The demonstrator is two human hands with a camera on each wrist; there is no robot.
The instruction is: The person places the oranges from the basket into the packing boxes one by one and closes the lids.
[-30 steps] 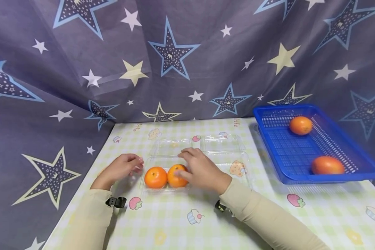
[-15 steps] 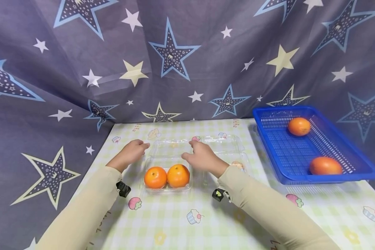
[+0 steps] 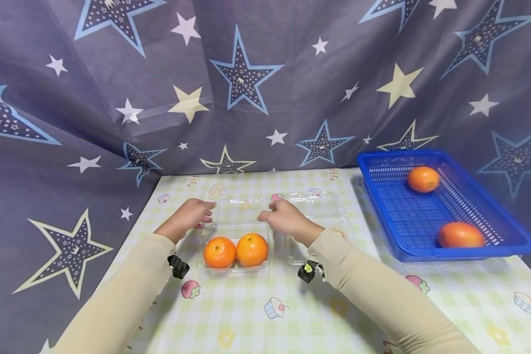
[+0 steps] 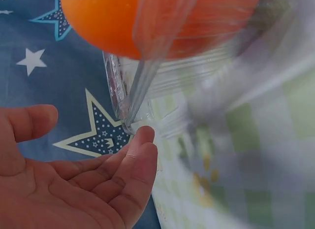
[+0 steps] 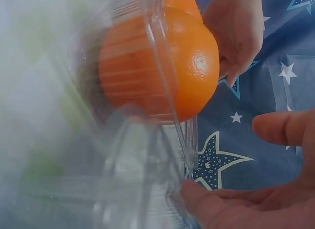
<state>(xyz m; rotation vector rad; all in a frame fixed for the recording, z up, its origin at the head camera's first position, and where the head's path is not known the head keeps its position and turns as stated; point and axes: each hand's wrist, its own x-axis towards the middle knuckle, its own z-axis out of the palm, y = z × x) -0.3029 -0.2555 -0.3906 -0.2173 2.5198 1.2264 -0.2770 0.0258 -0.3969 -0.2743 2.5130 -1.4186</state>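
Two oranges [image 3: 252, 250] sit side by side in the base of a clear plastic clamshell box [image 3: 236, 269], whose lid [image 3: 243, 210] lies folded back behind. My left hand [image 3: 190, 216] is at the lid's left side. In the left wrist view its fingers [image 4: 140, 175] are extended, fingertips right at the box's corner, and the thumb stands apart. On the opposite side, my right hand [image 3: 287, 219] is by the lid's right edge. In the right wrist view, its fingertips [image 5: 194, 192] meet the plastic edge, with the thumb spread away.
A second clear box [image 3: 316, 202] lies open to the right, partly behind my right hand. Farther right stands a blue basket [image 3: 394, 231] with two oranges [image 3: 423, 179] in it. A checked cloth covers the table [image 3: 230, 314]; a starry curtain [image 3: 270, 49] hangs behind.
My right hand has left the right-hand orange and moved up to the lid's right side. The left hand has moved up and right to the lid's left side.
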